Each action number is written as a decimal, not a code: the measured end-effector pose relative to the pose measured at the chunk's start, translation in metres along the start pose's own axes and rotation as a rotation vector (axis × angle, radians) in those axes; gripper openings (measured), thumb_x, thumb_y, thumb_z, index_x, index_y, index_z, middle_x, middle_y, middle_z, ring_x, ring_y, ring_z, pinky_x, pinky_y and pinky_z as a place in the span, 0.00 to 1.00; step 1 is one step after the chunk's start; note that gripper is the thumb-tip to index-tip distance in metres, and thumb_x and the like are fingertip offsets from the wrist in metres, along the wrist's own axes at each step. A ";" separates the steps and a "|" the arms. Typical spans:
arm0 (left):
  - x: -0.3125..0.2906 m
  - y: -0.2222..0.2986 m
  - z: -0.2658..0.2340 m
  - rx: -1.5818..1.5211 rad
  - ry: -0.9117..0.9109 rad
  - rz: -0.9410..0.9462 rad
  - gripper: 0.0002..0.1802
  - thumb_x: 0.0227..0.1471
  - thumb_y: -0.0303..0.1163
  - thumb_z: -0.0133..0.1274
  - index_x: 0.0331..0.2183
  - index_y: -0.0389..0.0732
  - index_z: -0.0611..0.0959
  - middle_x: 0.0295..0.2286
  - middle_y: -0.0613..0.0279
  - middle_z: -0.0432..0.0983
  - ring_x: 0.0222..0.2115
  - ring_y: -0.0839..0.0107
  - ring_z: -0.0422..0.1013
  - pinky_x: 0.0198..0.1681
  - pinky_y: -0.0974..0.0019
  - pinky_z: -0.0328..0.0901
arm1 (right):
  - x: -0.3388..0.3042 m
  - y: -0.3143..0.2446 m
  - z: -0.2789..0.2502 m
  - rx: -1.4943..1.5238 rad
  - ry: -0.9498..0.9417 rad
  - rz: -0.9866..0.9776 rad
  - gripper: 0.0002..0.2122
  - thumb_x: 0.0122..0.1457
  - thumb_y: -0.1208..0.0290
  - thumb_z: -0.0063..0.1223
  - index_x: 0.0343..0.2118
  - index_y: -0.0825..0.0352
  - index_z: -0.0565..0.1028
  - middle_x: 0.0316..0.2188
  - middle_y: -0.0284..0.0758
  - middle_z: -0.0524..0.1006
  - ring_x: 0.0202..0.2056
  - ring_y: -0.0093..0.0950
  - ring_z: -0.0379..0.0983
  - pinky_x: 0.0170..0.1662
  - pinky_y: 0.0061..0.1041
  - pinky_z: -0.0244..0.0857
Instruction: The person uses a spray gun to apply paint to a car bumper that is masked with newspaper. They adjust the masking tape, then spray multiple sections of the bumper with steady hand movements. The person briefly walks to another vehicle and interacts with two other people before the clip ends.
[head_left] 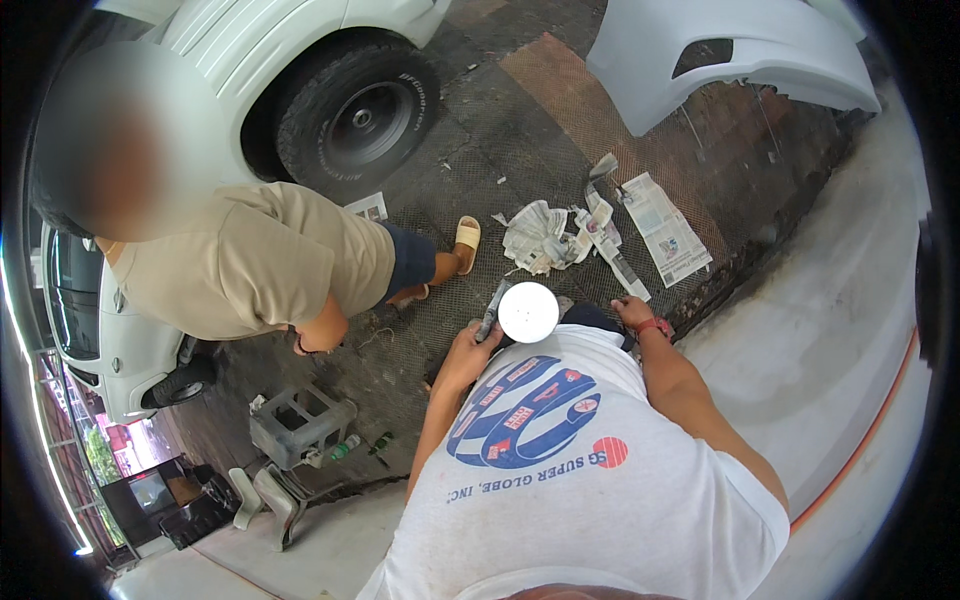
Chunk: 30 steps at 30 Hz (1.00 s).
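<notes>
In front of my shirt, my left hand [474,352] is closed round the lower end of a dark grey grip [492,312]. Right beside that grip is a round white cup or lid [528,313], seen from straight above; together they look like a spray gun with a cup. At my right side, my right hand [632,312] has its fingers curled near my dark shorts [592,316]. Whether it holds anything is hidden. A red band [655,326] circles that wrist. Crumpled newspaper [542,237] and a flatter newspaper sheet [666,232] lie on the floor ahead.
To my left stands another person [270,250] in a tan shirt. A white vehicle with a large tyre [360,115] is behind them. A pale grey bumper [730,50] rests at the far right. A grey plastic stool [300,425] sits left, and a pale wall [800,330] runs along my right.
</notes>
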<state>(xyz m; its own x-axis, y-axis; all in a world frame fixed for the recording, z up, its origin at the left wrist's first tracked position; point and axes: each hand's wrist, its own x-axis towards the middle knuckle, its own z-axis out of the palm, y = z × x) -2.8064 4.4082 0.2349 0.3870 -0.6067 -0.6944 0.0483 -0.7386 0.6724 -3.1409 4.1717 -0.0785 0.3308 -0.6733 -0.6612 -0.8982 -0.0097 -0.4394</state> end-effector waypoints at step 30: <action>-0.012 0.031 -0.001 0.035 -0.008 -0.036 0.21 0.67 0.38 0.55 0.51 0.30 0.84 0.40 0.53 0.85 0.40 0.69 0.78 0.47 0.61 0.70 | 0.001 -0.007 -0.002 0.004 -0.076 0.047 0.33 0.63 0.42 0.58 0.54 0.73 0.81 0.54 0.55 0.80 0.57 0.49 0.77 0.62 0.42 0.69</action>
<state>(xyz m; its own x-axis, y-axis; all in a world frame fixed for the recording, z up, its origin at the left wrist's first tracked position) -2.8089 4.3930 0.2644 0.3784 -0.5818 -0.7200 0.0295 -0.7698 0.6376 -3.1346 4.1694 -0.0746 0.3093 -0.6151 -0.7253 -0.9122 0.0238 -0.4091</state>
